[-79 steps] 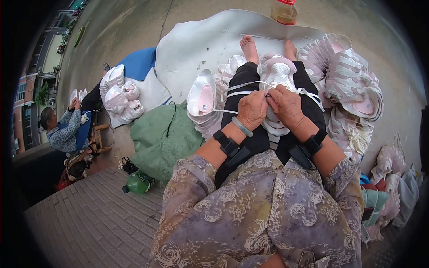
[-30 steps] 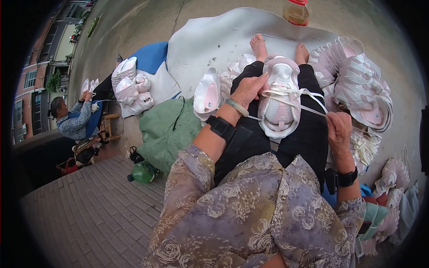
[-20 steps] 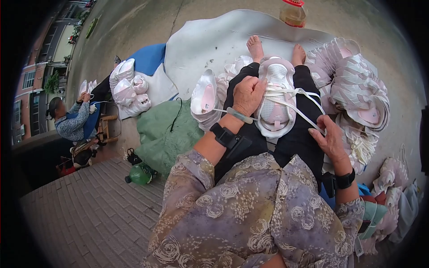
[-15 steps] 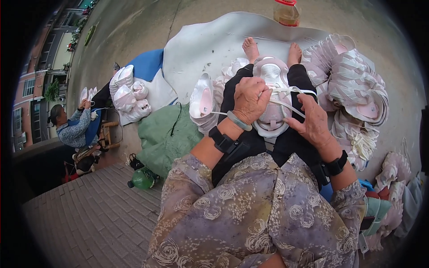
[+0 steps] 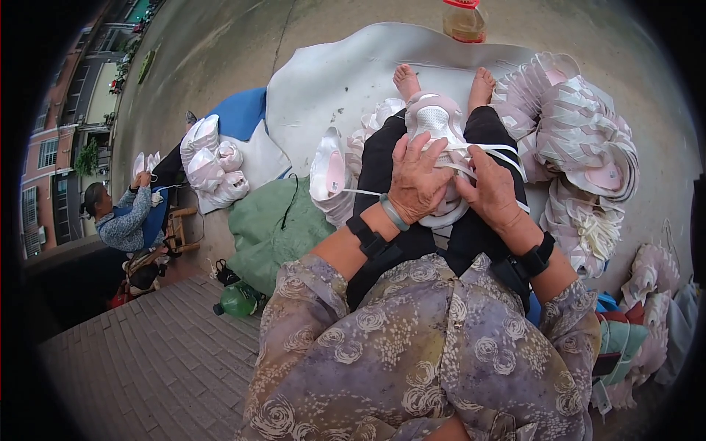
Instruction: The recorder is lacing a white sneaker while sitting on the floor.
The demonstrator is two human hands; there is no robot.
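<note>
A white and pale pink lace-up shoe (image 5: 435, 116) rests between my thighs, its near part mostly hidden by my hands. My left hand (image 5: 421, 180) lies across its left side with the fingers spread. On the right, my right hand (image 5: 491, 192) bends over the shoe, thumb and forefinger drawn together at a white shoelace (image 5: 502, 149). Loops of the lace run out past that hand over my right leg. Beside my left thigh stands another white shoe (image 5: 334, 173) with a pink insole, a lace stretching from it toward my left wrist.
Stacked white and pink shoes (image 5: 588, 125) are heaped to my right. A pale sheet (image 5: 353, 66) lies under my bare feet, with a bottle (image 5: 465, 22) beyond it. At left are a green sack (image 5: 276, 228), a green bottle (image 5: 237, 300), more shoes (image 5: 213, 162) and a seated person (image 5: 125, 217).
My left hand has gone from closed fingers near the laces to spread fingers on the shoe. My right hand has moved left and inward, its fingers closing at the lace.
</note>
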